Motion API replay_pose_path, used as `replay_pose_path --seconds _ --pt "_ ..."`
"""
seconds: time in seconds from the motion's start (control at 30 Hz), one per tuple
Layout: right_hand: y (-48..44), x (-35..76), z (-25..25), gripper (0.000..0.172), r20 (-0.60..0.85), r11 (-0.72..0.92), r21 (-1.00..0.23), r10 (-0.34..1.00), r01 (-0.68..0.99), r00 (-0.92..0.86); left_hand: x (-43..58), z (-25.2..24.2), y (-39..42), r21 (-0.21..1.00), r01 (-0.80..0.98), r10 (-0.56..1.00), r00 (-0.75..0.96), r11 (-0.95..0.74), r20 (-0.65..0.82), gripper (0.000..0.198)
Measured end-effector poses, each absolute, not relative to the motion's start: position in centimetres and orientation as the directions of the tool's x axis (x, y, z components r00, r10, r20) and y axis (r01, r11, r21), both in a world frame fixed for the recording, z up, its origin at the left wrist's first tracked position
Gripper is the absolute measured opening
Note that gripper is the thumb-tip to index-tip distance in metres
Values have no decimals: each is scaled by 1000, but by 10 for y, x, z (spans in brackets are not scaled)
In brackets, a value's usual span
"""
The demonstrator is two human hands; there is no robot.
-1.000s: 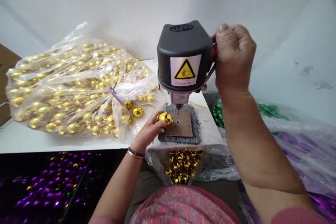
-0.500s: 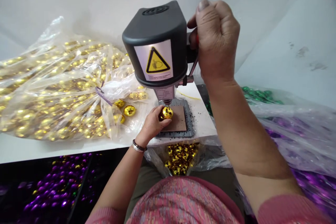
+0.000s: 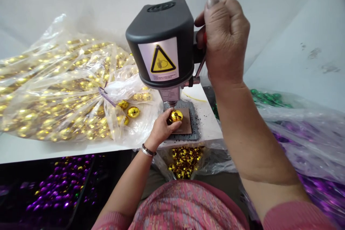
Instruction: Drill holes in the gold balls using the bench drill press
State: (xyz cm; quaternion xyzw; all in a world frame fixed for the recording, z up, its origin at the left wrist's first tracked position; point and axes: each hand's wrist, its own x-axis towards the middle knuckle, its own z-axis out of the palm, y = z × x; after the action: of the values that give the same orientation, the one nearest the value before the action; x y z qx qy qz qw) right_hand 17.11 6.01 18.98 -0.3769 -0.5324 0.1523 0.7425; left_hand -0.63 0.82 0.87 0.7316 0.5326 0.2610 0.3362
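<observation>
My left hand (image 3: 162, 126) pinches a shiny gold faceted ball (image 3: 176, 115) between thumb and fingers, just over a brown board (image 3: 185, 125) on the grey base (image 3: 194, 133) of a small drill press (image 3: 160, 43). A dark hole or spot shows on the ball's upper face, close under the drill tip; whether the tip touches it I cannot tell. High on the right, my right hand (image 3: 226, 32) is wrapped around the press's red-ended lever (image 3: 205, 38). Dark shavings lie around the base.
A tied clear bag of gold balls (image 3: 59, 97) fills the table's left, with a few loose gold balls (image 3: 133, 111) beside it. Below the table edge hangs a bag of gold balls (image 3: 185, 160). Purple balls (image 3: 63, 183) lie lower left; bagged green balls (image 3: 269, 97) sit right.
My left hand has shifted slightly right with the gold ball, and the ball has turned so a dark spot shows on it. My right hand stays on the lever.
</observation>
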Motion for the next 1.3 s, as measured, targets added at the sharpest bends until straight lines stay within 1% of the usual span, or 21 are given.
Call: replay_pose_path --seconds 0.07,0.13,0.27,0.37,0.47,0.63,0.73,0.87,0.93,1.03,1.1,1.17,1.3 --pt "60 171 190 45 676 664 -723 625 191 391 -6 8 9 802 584 974 226 -125 -13 46" --pt "60 171 191 44 673 657 -727 625 199 396 -9 6 12 832 550 981 193 -77 -36 47" --pt "57 169 193 37 669 655 -729 622 199 407 -18 4 21 871 487 967 246 -65 -65 50" --pt "56 168 194 33 648 634 -749 643 192 408 -21 4 26 886 457 950 304 -76 -75 46" --pt "58 169 194 31 656 664 -733 633 148 411 -22 7 28 894 440 942 327 -83 -74 41" --pt "61 170 195 27 634 669 -738 647 84 424 -23 9 30 881 463 937 340 -95 -78 38" --pt "61 168 195 29 641 670 -736 645 94 417 -23 11 30 867 488 933 348 -103 -85 40" --pt "60 168 195 31 639 652 -747 648 133 415 -19 16 24 813 573 941 321 -106 -103 50" --pt "60 168 195 30 639 654 -746 648 129 415 -15 18 20 778 616 948 304 -124 -90 55" --pt "59 170 196 27 632 652 -750 655 113 413 -10 19 16 717 678 957 287 -163 -53 60" --pt "59 170 196 26 620 642 -759 663 106 420 -7 19 16 695 700 958 280 -162 -58 61" --pt "60 171 195 26 627 648 -753 657 110 418 -6 17 17 709 692 958 275 -135 -86 62" --pt "59 172 191 27 694 711 -691 599 135 399 -6 13 18 771 629 955 280 -102 -102 65"
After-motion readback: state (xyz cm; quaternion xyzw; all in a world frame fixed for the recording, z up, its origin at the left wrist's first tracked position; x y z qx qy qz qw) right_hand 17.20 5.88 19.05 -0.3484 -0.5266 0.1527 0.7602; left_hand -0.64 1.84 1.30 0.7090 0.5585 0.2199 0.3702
